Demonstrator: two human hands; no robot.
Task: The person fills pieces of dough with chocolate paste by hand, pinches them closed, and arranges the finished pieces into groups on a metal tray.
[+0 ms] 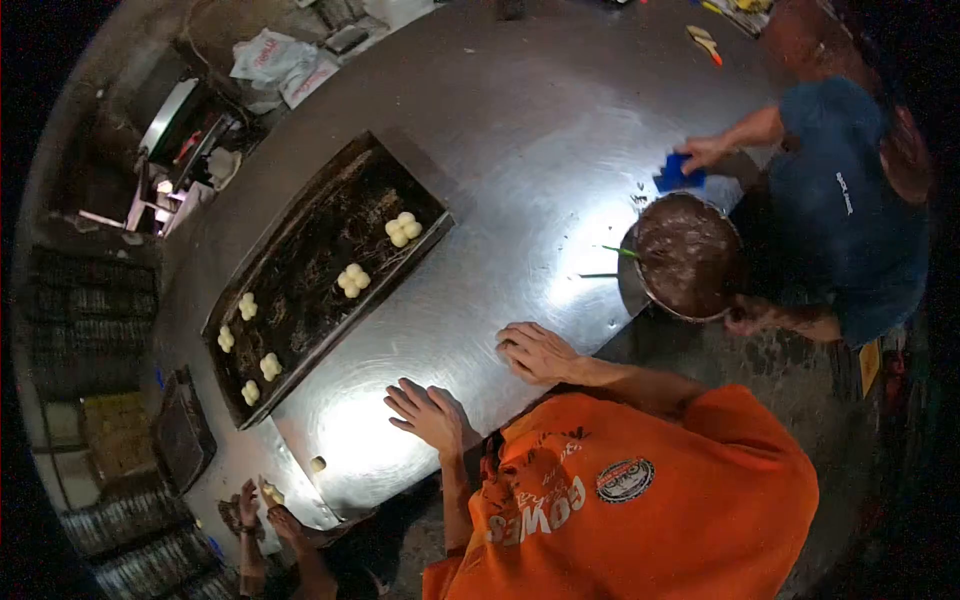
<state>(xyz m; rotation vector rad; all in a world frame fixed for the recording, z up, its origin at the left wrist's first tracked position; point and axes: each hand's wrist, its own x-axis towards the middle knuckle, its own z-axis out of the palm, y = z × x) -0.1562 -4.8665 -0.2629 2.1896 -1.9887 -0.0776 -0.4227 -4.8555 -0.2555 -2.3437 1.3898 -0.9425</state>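
Observation:
My left hand (427, 415) rests on the metal table (440, 330) with its fingers spread, and nothing shows in it. Farther right, my right hand (541, 354) is cupped low on the tabletop, its fingers curled inward. What lies beneath those fingers, if anything, is hidden. A single small dough ball (318, 464) sits left of my left hand. Beyond my hands is a dark baking tray (310, 285) bearing several clusters of pale dough balls, among them one cluster (353, 280) near its front edge and another (403, 229) toward its right end.
At right, a person in a dark blue shirt (825, 215) holds a blue scraper (679, 173) and steadies a round pan of brown mixture (690, 255). Another person's hands (265, 510) handle dough at lower left. A brush (705, 44) lies at the far edge.

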